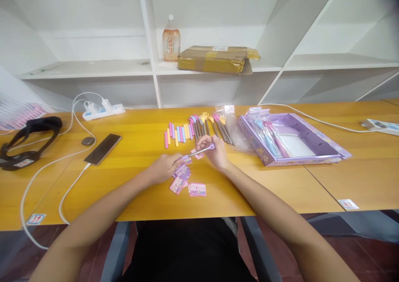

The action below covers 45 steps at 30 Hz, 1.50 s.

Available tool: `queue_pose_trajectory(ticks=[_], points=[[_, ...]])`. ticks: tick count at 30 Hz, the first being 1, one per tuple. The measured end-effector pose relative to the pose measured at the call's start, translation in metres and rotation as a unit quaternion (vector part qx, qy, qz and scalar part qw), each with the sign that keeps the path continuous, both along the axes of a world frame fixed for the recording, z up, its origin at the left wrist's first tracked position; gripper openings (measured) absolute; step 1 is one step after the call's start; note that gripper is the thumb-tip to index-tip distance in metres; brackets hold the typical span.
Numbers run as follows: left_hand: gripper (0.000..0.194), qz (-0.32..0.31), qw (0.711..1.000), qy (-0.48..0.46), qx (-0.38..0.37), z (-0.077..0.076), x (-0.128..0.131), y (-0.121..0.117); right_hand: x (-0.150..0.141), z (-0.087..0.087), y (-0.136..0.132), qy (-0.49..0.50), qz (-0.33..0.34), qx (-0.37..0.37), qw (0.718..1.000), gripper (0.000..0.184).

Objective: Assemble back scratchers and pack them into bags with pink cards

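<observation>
A back scratcher with a metal rod [198, 152] lies slantwise between both hands. My left hand [165, 167] is closed round its purple handle end. At the other end, the fingers of my right hand [218, 154] are closed on the purple hand-shaped head, partly covering it. Small pink and purple printed cards [178, 185] lie just below my left hand, with another card [198, 190] to their right. Beyond the hands are a row of pastel handle tubes [176, 136] and several metal scratcher rods with coloured hand-shaped heads [204, 116].
Clear plastic bags [235, 128] lie beside a purple display box [314, 130] holding bagged scratchers [278, 141]. At left are a phone [102, 149], white cables, a power strip [104, 111] and a black strapped headset [29, 143]. Shelves behind hold a bottle [171, 43] and a cardboard box [212, 60].
</observation>
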<state>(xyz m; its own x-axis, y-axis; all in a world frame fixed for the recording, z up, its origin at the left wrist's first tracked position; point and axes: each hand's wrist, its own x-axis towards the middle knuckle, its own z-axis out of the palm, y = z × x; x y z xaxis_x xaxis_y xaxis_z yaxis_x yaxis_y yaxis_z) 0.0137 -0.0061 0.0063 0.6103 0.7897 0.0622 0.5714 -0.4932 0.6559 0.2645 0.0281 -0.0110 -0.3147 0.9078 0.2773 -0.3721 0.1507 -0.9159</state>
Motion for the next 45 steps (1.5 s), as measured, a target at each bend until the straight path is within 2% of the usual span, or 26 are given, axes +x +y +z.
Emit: queue_pose_trajectory(ticks=[4, 12, 18, 21, 25, 33, 37, 40, 42, 45], points=[[0.047, -0.012, 0.996, -0.055, -0.063, -0.001, 0.000, 0.002, -0.005, -0.001, -0.004, -0.023, -0.003, 0.008, 1.000, 0.067], [0.054, -0.024, 0.971, -0.147, -0.187, 0.001, 0.005, -0.001, -0.010, 0.007, -0.013, -0.045, -0.011, 0.033, 0.998, 0.072], [0.052, -0.057, 0.929, -0.227, -0.287, -0.010, 0.006, 0.001, -0.010, 0.008, -0.012, -0.026, 0.006, 0.045, 0.999, 0.071], [0.051, -0.071, 0.893, -0.262, -0.359, -0.013, 0.007, 0.001, -0.009, 0.009, -0.013, -0.032, 0.006, 0.032, 0.999, 0.072], [0.051, -0.053, 0.850, -0.302, -0.428, -0.012, 0.010, -0.001, -0.009, 0.009, -0.014, -0.032, 0.008, 0.025, 0.999, 0.077], [0.050, -0.060, 0.821, -0.307, -0.478, -0.008, 0.009, -0.003, -0.010, 0.008, -0.017, -0.062, 0.007, 0.027, 0.998, 0.074], [0.048, -0.081, 0.830, -0.296, -0.466, -0.005, 0.008, -0.003, -0.011, 0.013, -0.022, -0.049, -0.002, 0.037, 0.998, 0.073], [0.048, -0.100, 0.883, -0.237, -0.392, -0.003, 0.008, -0.003, -0.010, 0.015, -0.022, -0.051, -0.014, 0.047, 0.998, 0.074], [0.046, -0.088, 0.921, -0.198, -0.323, -0.003, 0.007, -0.002, -0.007, 0.013, -0.017, -0.080, 0.000, 0.046, 0.996, 0.076], [0.043, -0.050, 0.939, -0.205, -0.272, -0.004, 0.005, 0.004, 0.002, 0.006, -0.006, -0.083, 0.019, 0.048, 0.995, 0.083]])
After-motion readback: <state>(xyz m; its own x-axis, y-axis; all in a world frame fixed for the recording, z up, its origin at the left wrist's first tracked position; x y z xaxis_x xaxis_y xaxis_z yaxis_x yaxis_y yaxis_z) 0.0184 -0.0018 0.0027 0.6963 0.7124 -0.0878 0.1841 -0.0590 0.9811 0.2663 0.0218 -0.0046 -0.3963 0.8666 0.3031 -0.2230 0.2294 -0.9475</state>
